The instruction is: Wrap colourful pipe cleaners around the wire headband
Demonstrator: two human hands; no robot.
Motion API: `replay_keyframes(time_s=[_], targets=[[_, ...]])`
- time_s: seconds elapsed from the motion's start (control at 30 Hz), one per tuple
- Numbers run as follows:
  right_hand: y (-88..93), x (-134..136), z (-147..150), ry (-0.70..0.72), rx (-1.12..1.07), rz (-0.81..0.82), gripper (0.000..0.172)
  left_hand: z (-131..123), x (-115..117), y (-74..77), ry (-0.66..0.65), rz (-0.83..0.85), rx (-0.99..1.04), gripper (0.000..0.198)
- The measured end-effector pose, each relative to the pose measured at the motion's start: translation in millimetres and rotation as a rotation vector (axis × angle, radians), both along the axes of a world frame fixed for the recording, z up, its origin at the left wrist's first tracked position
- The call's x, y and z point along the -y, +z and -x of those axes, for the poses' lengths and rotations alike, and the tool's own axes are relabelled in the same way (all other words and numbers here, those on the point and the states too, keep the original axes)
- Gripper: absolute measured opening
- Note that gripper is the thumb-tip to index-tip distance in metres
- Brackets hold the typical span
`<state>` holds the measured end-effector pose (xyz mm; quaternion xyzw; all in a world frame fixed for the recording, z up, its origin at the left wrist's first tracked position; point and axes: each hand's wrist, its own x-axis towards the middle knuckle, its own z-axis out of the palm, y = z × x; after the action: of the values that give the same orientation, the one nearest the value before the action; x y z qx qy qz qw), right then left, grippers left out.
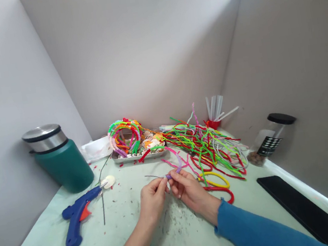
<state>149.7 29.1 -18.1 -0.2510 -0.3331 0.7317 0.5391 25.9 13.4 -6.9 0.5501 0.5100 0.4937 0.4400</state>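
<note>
In the head view, a purple pipe cleaner [178,162] is pinched between my two hands above the middle of the table. My left hand [153,197] has thumb and forefinger closed on it, with a thin dark end poking out to the left. Just to the right, my right hand [191,193] grips the same pipe cleaner with its fingertips. A paler lilac stretch curves up from there toward the tray. Beyond my right hand lie red and yellow loops [224,180], perhaps scissor handles.
Behind the hands, a metal tray [140,157] holds coiled colourful rings [126,137]. A tangled heap of pipe cleaners [207,143] spreads to its right. At left are a blue glue gun [74,222] and a green flask [64,166]; at right, a black-lidded jar [269,140]. Grey panels surround the table.
</note>
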Motion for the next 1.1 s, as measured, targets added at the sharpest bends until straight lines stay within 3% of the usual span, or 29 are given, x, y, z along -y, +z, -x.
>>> replay_keyframes(time_s=[0.13, 0.33, 0.47, 0.63, 0.87, 1.1], targets=[[-1.7, -1, 0, -0.020, 0.006, -0.007, 0.017, 0, 1, 2.0, -0.006, 0.034, -0.015, 0.037], [-3.1, -4, -2, -0.040, 0.020, -0.001, 0.020, -5, 5, 9.7, -0.083, 0.143, 0.193, 0.028], [-4.2, -4, -2, -0.030, 0.027, -0.006, 0.019, -6, 5, 10.2, -0.059, 0.149, 0.273, 0.029], [-4.3, -4, -1, -0.017, 0.068, -0.034, 0.022, -6, 3, 7.3, 0.002, 0.171, 0.280, 0.033], [-1.9, -3, 0, 0.018, 0.065, -0.053, 0.021, -6, 1, 4.1, -0.014, 0.123, 0.249, 0.031], [-2.9, -1, 2, -0.032, 0.142, -0.077, 0.023, -6, 1, 3.5, 0.020, 0.144, 0.213, 0.030]])
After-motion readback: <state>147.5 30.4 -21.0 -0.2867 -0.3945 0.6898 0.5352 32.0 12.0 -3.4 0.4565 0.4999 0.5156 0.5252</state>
